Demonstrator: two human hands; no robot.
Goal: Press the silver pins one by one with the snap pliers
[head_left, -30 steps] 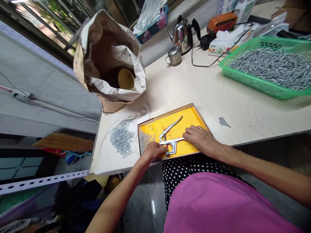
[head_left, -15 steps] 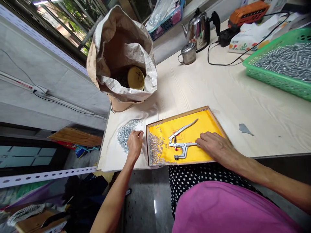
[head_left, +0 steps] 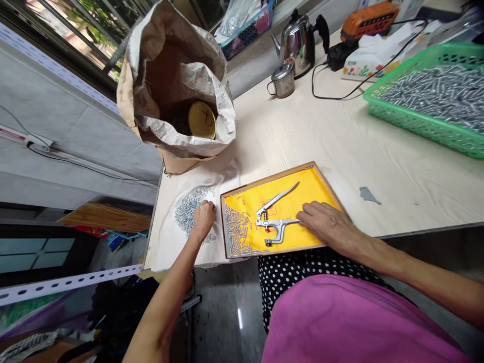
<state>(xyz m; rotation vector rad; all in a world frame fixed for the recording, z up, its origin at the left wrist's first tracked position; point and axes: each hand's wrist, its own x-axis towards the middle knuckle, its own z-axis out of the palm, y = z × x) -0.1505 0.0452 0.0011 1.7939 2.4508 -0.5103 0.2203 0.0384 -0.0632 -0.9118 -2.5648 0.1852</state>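
A wood-framed tray with a yellow base [head_left: 302, 189] lies at the table's near edge. On it rest silver hand pliers [head_left: 273, 217] with open handles, and a cluster of small metal pins [head_left: 236, 232] fills its left side. My right hand [head_left: 327, 224] lies on the tray, fingertips on the lower plier handle, fingers loosely curled. My left hand [head_left: 203, 218] is to the left of the tray, fingers bent down into a loose pile of metal pins [head_left: 187, 212] on the white table. What the fingers pinch is hidden.
A large open paper sack [head_left: 174, 85] with a yellow cup [head_left: 202, 120] inside stands behind the pile. At the right, a green basket [head_left: 423, 121] holds several metal pins. A kettle [head_left: 298, 43], a small steel mug [head_left: 282, 80], a black cable and boxes sit at the back.
My left hand left the pliers in the tray and moved left onto the loose pin pile. My right hand stayed on the plier handle. The camera view shifted.
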